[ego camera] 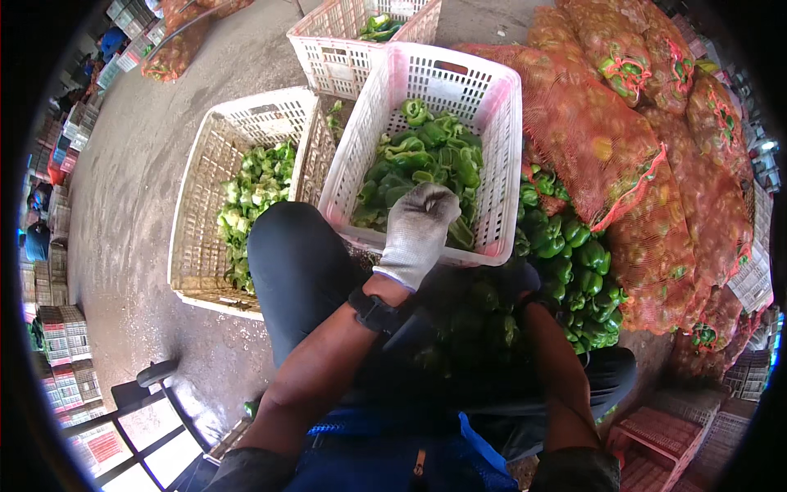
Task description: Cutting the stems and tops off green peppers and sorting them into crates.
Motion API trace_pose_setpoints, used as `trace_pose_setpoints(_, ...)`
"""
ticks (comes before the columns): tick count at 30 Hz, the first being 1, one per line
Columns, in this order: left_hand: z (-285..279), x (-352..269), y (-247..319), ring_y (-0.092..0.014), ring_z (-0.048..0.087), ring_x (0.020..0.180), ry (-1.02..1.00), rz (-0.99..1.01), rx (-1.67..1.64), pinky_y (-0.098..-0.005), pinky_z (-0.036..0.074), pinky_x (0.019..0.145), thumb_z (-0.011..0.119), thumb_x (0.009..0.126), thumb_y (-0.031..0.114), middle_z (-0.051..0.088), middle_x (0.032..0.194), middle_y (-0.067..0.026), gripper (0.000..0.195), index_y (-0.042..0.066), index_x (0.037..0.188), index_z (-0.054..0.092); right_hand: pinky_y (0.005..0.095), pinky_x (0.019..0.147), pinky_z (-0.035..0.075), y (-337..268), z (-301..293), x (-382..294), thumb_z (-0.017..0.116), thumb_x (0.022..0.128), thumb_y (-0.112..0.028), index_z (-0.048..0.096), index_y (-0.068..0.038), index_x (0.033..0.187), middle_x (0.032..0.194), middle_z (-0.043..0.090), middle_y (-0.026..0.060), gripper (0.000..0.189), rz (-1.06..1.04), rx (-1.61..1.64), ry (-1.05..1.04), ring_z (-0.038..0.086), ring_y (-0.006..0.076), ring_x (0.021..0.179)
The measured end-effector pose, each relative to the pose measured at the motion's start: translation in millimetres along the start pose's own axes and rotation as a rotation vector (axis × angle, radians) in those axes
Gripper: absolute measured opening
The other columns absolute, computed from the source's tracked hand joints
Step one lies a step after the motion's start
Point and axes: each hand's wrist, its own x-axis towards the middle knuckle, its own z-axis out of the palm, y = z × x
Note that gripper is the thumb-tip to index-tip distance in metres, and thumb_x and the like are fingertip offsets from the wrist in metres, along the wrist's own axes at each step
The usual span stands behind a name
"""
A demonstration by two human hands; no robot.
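Observation:
My left hand (pixel 424 230), in a white knitted glove with a dark-stained back, is over the near rim of a white plastic crate (pixel 509 154). Inside that crate lie cut green bell pepper pieces (pixel 430 147). The fingers of this hand point away from me, so what they hold is hidden. My right hand (pixel 522 280), dark and in shadow, is low between my knees beside a heap of whole green bell peppers (pixel 578 264). Its fingers cannot be made out. A lower crate (pixel 197 203) to the left holds pale green pepper cores and scraps (pixel 252 197).
Red mesh sacks (pixel 572 135) full of peppers are piled at the right. Another crate (pixel 329 61) with a few green peppers stands beyond the middle one. A pink plastic crate or stool (pixel 661 430) is at the lower right. Stacked crates (pixel 64 332) line the far left.

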Motion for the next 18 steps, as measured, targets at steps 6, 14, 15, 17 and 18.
trace_pose_setpoints(6,-10,-1,2,-0.012,0.068,0.082,0.028,-0.030,-0.027,-0.0283,0.054,0.079,0.071,0.100,0.011,0.074,0.088,-0.0035,0.009,0.003,0.100,0.073,0.0557,0.081,0.061,-45,-18,-12,0.081,0.083,-0.056,0.080,-0.008,0.103,0.097,0.079,0.0220,0.052,-0.018,0.037,-0.038,0.077,0.0430,0.094)
trace_pose_setpoints(14,9,-2,-10,-0.016,0.071,0.092,-0.148,-0.048,0.160,-0.0309,0.056,0.086,0.081,0.095,0.021,0.076,0.101,-0.0070,0.028,0.002,0.113,0.072,0.0364,0.060,0.054,68,-115,20,0.082,0.095,-0.031,0.077,-0.003,0.113,0.082,0.076,0.0074,0.034,0.135,0.414,-0.210,0.071,0.0174,0.067)
trace_pose_setpoints(15,9,-8,-6,-0.018,0.072,0.096,-0.165,-0.038,0.202,-0.0322,0.056,0.089,0.083,0.093,0.026,0.077,0.105,-0.0095,0.039,0.001,0.120,0.071,0.0327,0.058,0.051,28,-157,16,0.079,0.099,-0.024,0.074,-0.004,0.129,0.086,0.076,0.0023,0.036,0.273,0.500,-0.245,0.067,0.0121,0.067)
trace_pose_setpoints(17,-3,-17,19,-0.026,0.073,0.114,-0.200,-0.057,0.347,-0.0372,0.055,0.102,0.090,0.085,0.044,0.075,0.125,-0.0186,0.080,-0.001,0.144,0.060,0.0275,0.056,0.046,-57,-222,-7,0.081,0.097,-0.022,0.068,0.001,0.138,0.086,0.072,-0.0006,0.049,0.076,0.775,-0.253,0.058,0.0061,0.065)
trace_pose_setpoints(18,2,-18,22,-0.026,0.072,0.116,-0.235,0.029,0.373,-0.0376,0.054,0.103,0.091,0.084,0.044,0.074,0.126,-0.0190,0.082,-0.001,0.145,0.059,0.0259,0.058,0.046,-78,-256,-21,0.082,0.096,-0.021,0.067,0.000,0.140,0.090,0.072,-0.0012,0.052,0.010,0.846,-0.279,0.057,0.0049,0.066)
